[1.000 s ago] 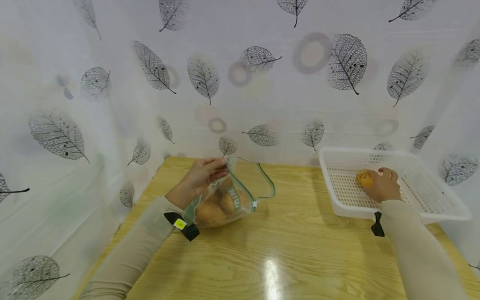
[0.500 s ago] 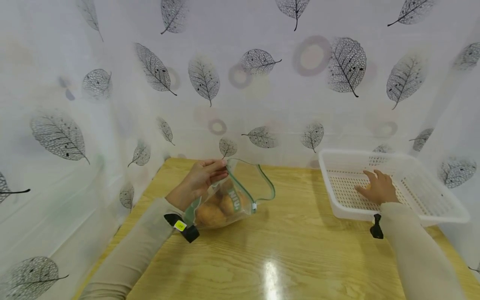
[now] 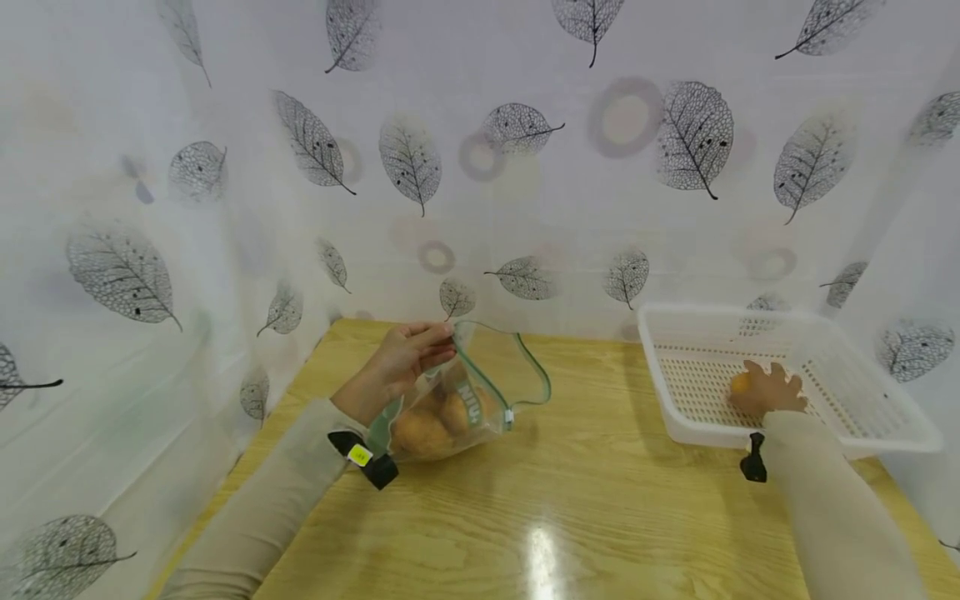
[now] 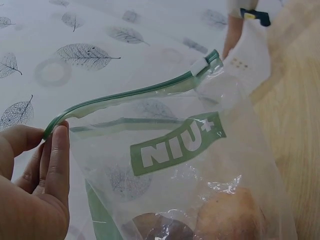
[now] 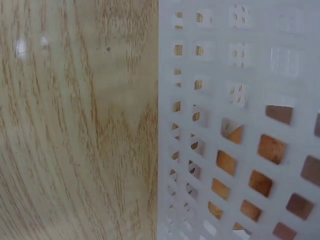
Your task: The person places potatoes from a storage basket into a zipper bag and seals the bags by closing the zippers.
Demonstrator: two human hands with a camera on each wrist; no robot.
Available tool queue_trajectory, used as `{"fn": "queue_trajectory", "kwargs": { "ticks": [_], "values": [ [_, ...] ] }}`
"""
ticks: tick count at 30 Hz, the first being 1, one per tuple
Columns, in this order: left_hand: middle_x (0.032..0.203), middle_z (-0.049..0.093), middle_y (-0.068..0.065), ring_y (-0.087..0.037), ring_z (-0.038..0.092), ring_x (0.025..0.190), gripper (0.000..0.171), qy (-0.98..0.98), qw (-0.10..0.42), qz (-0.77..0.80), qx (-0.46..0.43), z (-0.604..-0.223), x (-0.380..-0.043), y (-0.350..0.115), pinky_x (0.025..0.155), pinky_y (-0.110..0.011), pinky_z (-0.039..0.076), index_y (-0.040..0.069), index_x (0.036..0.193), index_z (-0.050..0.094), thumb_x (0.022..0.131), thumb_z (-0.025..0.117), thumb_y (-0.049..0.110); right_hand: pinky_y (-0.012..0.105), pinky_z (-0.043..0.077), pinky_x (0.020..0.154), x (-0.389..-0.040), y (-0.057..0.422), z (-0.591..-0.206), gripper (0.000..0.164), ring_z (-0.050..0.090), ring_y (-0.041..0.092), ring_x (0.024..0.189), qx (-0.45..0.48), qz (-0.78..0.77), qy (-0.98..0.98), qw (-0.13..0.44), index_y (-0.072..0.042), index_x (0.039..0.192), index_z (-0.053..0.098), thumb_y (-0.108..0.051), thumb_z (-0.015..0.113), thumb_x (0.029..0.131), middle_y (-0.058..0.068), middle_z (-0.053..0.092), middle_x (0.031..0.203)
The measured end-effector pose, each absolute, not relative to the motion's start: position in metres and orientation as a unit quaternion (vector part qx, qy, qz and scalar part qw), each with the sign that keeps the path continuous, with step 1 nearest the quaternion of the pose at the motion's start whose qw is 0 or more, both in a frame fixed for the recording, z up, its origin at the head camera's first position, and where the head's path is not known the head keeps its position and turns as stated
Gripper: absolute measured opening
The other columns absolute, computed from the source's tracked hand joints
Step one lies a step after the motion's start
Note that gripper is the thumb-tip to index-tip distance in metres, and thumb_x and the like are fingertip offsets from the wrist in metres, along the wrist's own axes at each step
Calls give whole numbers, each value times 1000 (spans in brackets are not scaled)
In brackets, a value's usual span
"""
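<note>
My left hand pinches the top edge of a clear zip bag between thumb and fingers. The bag has a green seal, a white slider and a green "NIU+" label, and its mouth gapes to the right. Several brownish-yellow potatoes lie in its bottom. Over on the right, my right hand reaches down into a white plastic basket. An orange-yellow potato shows at that hand's thumb side, partly covered by it. I cannot tell whether the fingers grip it.
A wooden table stretches between bag and basket. Behind and beside it hangs a white curtain printed with leaves. The basket's slotted wall fills much of the right wrist view, with orange and brown patches behind the slots.
My right hand has come off the potato held at its left, spread its fingers over the basket, then sunk lower and slightly right beside a potato. The left hand and bag stay put.
</note>
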State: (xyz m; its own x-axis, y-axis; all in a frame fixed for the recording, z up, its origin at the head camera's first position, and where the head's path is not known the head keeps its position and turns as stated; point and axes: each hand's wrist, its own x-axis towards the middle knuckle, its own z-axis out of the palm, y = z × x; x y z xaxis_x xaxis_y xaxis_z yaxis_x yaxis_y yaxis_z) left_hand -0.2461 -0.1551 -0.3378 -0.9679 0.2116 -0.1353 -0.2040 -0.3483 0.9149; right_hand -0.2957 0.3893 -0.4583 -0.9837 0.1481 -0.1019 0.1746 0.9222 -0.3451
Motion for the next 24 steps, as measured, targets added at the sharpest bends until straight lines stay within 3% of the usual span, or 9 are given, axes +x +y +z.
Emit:
{"fn": "queue_trajectory", "kwargs": {
  "ticks": [13,18,24],
  "values": [
    [76,69,-3,-11,68,69,26,555,127,822,1,-341,-247,-156,72,-19,60,9,81,71,97,53,0,76,44,73,-299,394,-459,85,31,70,107,94,-160,980,67,8,143,20,-16,70,78,46,27,124],
    [77,69,-2,-11,68,70,26,555,128,822,4,-341,-247,-155,72,-19,60,10,81,71,97,52,0,70,47,67,-299,386,-447,81,42,66,96,47,-163,986,-8,17,138,21,-15,68,81,48,37,113],
    [77,68,-2,-11,68,70,26,554,130,822,-1,-340,-247,-155,73,-19,60,10,81,70,97,53,0,67,47,65,-311,373,-430,82,45,64,91,1,-201,977,-74,25,134,19,-19,67,86,51,36,113]
  ]
}}
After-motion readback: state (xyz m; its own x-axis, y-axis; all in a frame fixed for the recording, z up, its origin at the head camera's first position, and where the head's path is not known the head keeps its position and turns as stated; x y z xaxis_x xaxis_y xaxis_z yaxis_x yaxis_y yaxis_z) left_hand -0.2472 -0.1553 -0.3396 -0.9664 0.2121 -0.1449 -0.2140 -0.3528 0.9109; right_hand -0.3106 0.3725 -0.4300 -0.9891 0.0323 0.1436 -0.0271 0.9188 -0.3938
